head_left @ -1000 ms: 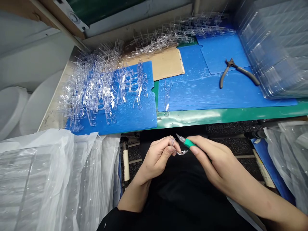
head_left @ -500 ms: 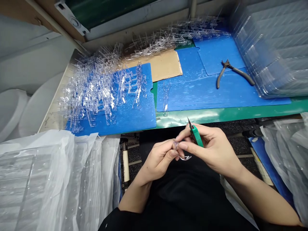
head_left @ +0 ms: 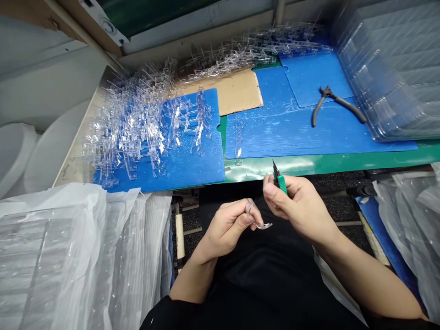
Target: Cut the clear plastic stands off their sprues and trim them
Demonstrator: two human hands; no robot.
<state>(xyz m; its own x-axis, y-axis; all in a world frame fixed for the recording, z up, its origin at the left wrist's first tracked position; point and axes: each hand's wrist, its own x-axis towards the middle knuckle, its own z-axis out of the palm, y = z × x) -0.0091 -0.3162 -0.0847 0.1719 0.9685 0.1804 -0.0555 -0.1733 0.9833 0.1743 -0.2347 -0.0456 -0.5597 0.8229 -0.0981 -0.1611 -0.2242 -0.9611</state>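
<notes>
My left hand (head_left: 231, 225) pinches a small clear plastic part (head_left: 264, 226) between thumb and fingers, low in front of my body. Most of that part is covered by the fingers; a curved end sticks out to the right. My right hand (head_left: 298, 201) is closed around a craft knife (head_left: 282, 183) with a green handle, its pointed dark blade tilted up and away from me. A gap separates the two hands. Beyond them, one clear plastic piece (head_left: 239, 142) lies alone near the front edge of the blue sheet (head_left: 295, 137).
Clear moulded plastic parts are heaped at the left (head_left: 137, 119) and along the back (head_left: 237, 57), partly on cardboard (head_left: 240, 94). Nippers (head_left: 326, 94) lie open at the right beside stacked clear trays (head_left: 395, 82). Wrapped trays (head_left: 120, 247) stand at my left, more bagged plastic (head_left: 405, 211) at my right.
My right hand has drawn away from the plastic part, slightly up and to the right, its grip on the knife now more upright. My left hand stays nearly in place.
</notes>
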